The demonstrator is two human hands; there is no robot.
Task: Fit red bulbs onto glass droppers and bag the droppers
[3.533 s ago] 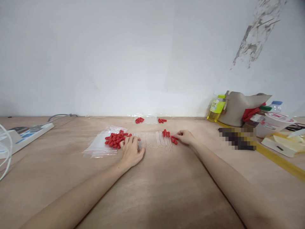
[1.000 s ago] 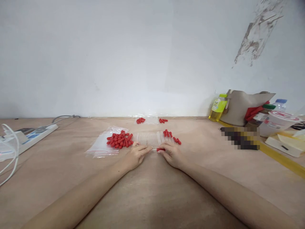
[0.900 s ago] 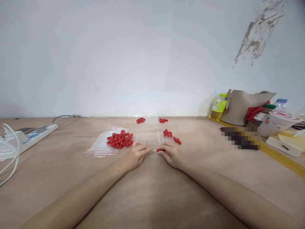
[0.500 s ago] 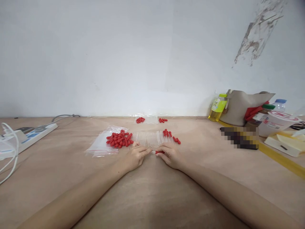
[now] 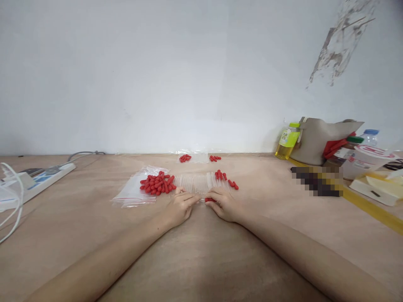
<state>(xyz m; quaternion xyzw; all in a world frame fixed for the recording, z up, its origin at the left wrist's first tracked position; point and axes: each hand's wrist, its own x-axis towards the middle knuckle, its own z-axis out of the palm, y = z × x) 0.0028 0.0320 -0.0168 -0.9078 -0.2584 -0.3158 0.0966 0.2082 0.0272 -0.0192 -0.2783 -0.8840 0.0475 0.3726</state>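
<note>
My right hand (image 5: pixel 224 204) is closed around a red rubber dropper bulb (image 5: pixel 210 200), whose end shows between thumb and fingers. Facing it, my left hand (image 5: pixel 182 206) pinches a thin clear dropper tube (image 5: pixel 202 199); its tip points at the bulb, and the fingers hide most of its length. Whether the tube sits inside the bulb cannot be made out. Just beyond both hands lies a row of clear tubes (image 5: pixel 195 183). At its right end several tubes wear red bulbs (image 5: pixel 221 175). A heap of loose red bulbs (image 5: pixel 156 184) rests left of the row.
Clear zip bags (image 5: pixel 132 191) lie under and beside the heap. Filled bags (image 5: pixel 198 158) are by the wall. A power strip (image 5: pixel 53 180) with cables is at left. On the right stand a yellow bottle (image 5: pixel 288 141), a grey bag (image 5: pixel 310 144) and a white tub (image 5: pixel 367 163).
Both hands stay almost in place. The gap of visible tube between them looks slightly shorter. The objects on the table have not moved.
</note>
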